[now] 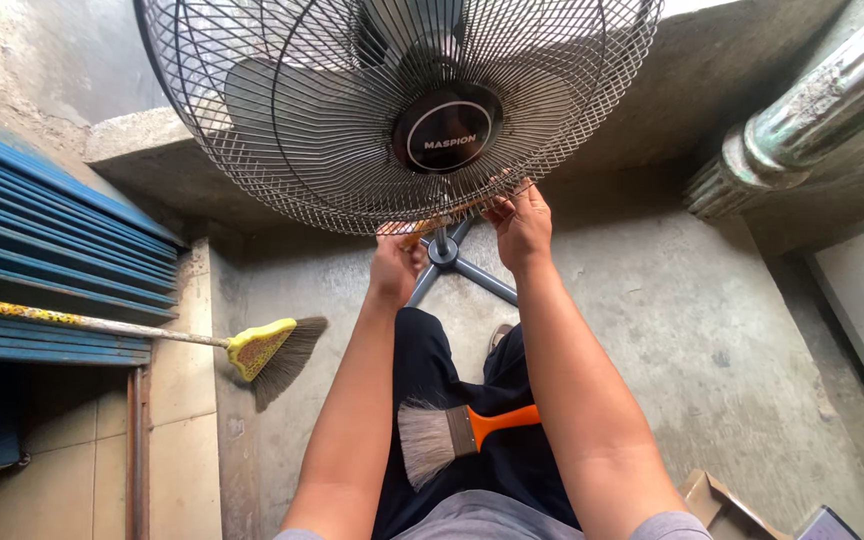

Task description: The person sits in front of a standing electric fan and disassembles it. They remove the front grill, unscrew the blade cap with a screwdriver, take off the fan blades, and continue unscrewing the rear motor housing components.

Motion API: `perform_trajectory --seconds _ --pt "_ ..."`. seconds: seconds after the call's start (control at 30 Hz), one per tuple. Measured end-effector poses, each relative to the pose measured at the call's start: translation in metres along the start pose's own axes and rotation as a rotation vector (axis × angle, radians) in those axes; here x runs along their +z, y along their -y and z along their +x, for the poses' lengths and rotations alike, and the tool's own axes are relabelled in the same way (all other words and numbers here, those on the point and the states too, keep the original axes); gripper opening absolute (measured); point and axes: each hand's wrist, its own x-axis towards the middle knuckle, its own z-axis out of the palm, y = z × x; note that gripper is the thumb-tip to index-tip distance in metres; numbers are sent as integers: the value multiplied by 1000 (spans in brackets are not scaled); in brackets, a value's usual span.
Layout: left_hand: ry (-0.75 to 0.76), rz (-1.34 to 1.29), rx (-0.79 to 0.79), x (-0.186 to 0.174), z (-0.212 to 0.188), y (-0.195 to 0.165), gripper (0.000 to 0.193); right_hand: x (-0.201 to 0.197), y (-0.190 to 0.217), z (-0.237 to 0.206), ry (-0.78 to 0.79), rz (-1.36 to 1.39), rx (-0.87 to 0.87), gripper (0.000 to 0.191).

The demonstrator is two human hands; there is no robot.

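At the far left of my view a stack of blue slatted panels (47, 250) leans against the wall, and a broom (262, 350) with a yellow head and dark bristles lies across them, its bristles resting on the concrete floor (692, 330).

Next comes my left hand (395, 262), raised to the lower edge of the fan's wire grille (282, 130). Its fingers are curled shut around the handle of a slim tool (449, 215) — it looks like a screwdriver, though I cannot tell for certain — whose shaft slants up and right along the grille's rim.

The fan (447, 135) itself fills the top of the view, tilted toward me, its dark round centre cap just above both hands and its cross-shaped base (452, 258) on the floor between my wrists.

On my lap, between the forearms, rests a paintbrush (457, 430) with pale bristles pointing left and an orange handle.

My right hand (522, 225) pinches the grille's bottom rim — fingertips closed on the wire, just beside the tool's tip.

At the far right a ribbed metal duct (812, 110) runs up the wall, and an open cardboard box (717, 500) sits low by my right elbow.
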Motion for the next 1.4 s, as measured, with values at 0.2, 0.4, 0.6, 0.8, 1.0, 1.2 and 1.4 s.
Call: perform_trajectory --seconds 0.2,0.4,0.6,0.8,1.0,1.2,1.4 --pt "-190 353 25 0 0 4 42 1 1 -1 -13 8 13 25" --pt "-133 -168 57 7 -2 -2 31 1 1 -1 -11 -21 35 25" --pt "-93 290 261 2 -4 6 28 0 -2 -5 -29 -23 48 23" --pt "-68 -109 137 7 -4 0 30 1 0 -6 -27 -40 64 23" --pt "-42 274 215 8 -6 -2 16 4 2 -7 -34 -11 72 24" --pt "-175 314 170 10 -4 -10 23 6 2 -6 -40 -22 65 25" --pt "32 82 318 10 -7 -4 18 10 1 -5 -84 -15 81 24"
